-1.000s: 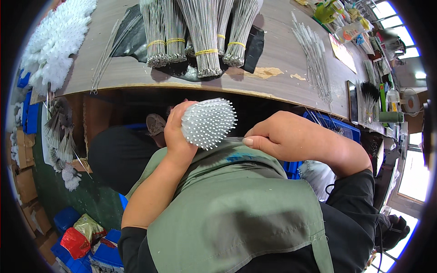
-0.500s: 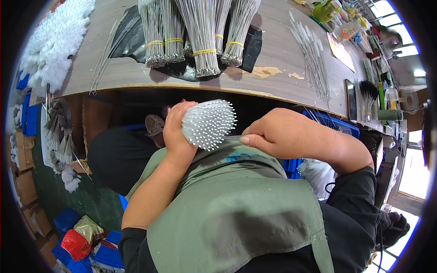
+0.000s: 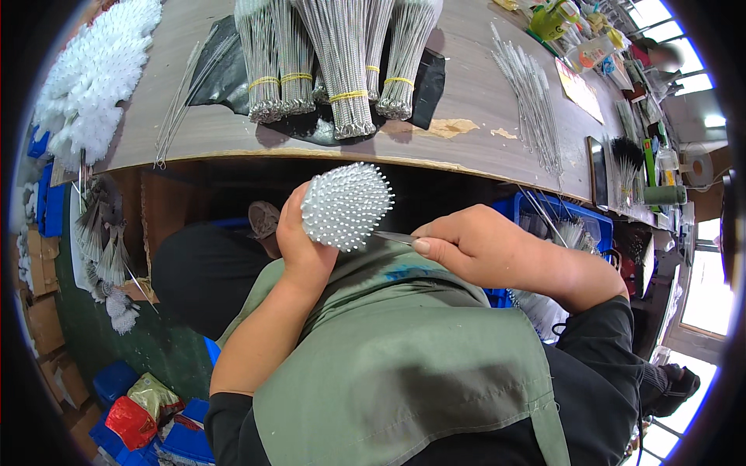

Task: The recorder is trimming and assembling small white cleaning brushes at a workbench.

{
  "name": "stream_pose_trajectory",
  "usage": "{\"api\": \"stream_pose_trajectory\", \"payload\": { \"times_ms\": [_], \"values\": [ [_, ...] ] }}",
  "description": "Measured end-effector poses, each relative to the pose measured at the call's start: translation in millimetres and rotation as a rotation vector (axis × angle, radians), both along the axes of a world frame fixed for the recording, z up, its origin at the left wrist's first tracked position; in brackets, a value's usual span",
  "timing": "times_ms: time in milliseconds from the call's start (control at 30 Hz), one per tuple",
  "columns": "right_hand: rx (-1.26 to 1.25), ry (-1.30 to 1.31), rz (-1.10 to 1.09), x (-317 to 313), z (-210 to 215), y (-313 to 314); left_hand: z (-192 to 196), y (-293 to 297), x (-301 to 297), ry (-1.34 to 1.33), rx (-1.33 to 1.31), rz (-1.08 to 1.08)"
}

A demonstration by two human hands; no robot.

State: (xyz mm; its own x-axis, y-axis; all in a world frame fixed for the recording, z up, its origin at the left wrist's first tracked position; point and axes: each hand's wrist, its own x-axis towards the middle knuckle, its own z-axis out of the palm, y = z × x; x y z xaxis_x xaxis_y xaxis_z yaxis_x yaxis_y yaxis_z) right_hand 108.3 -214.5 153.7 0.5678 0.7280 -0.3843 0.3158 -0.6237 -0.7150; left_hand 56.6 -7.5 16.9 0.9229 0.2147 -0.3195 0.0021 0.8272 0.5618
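My left hand (image 3: 299, 229) is wrapped round a thick bundle of white-bristled tube brushes (image 3: 347, 206), held over my lap with the small white tips turned up toward me. My right hand (image 3: 466, 242) pinches a thin, pointed metal tool (image 3: 395, 237) between thumb and fingers. Its point reaches the lower right side of the bundle; whether it touches the bristles I cannot tell. The rest of the tool is hidden in my palm.
Upright bundles of twisted-wire brushes (image 3: 347, 78) with yellow bands stand on the table (image 3: 466, 85). Loose wire brushes (image 3: 528, 101) lie to the right. White bristle brushes (image 3: 93, 70) are piled at far left. A blue crate (image 3: 598, 221) sits beside my right arm.
The bundle in my left hand has shifted slightly left and up, its tips facing me more. My right hand has turned a little and moved slightly lower, still holding the metal tool.
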Motion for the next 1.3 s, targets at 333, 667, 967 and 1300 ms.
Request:
{"api": "stream_pose_trajectory", "payload": {
  "times_ms": [333,667,967,1300],
  "values": [
    [-0.012,-0.087,0.018,-4.3,-6.1,3.5,-15.4,0.1,-3.0,-0.133,0.656,0.117],
    [-0.017,-0.14,-0.007,-7.4,-10.7,4.6,-5.3,-4.1,0.6,-0.148,0.795,0.198],
    [-0.039,-0.198,0.054,-4.2,-5.6,4.3,-1.5,-1.5,0.8,-0.079,0.34,0.143],
    [-0.234,-0.458,0.302,9.0,31.6,12.5,2.4,-5.0,-0.9,-0.06,0.272,0.096]
  ]
}}
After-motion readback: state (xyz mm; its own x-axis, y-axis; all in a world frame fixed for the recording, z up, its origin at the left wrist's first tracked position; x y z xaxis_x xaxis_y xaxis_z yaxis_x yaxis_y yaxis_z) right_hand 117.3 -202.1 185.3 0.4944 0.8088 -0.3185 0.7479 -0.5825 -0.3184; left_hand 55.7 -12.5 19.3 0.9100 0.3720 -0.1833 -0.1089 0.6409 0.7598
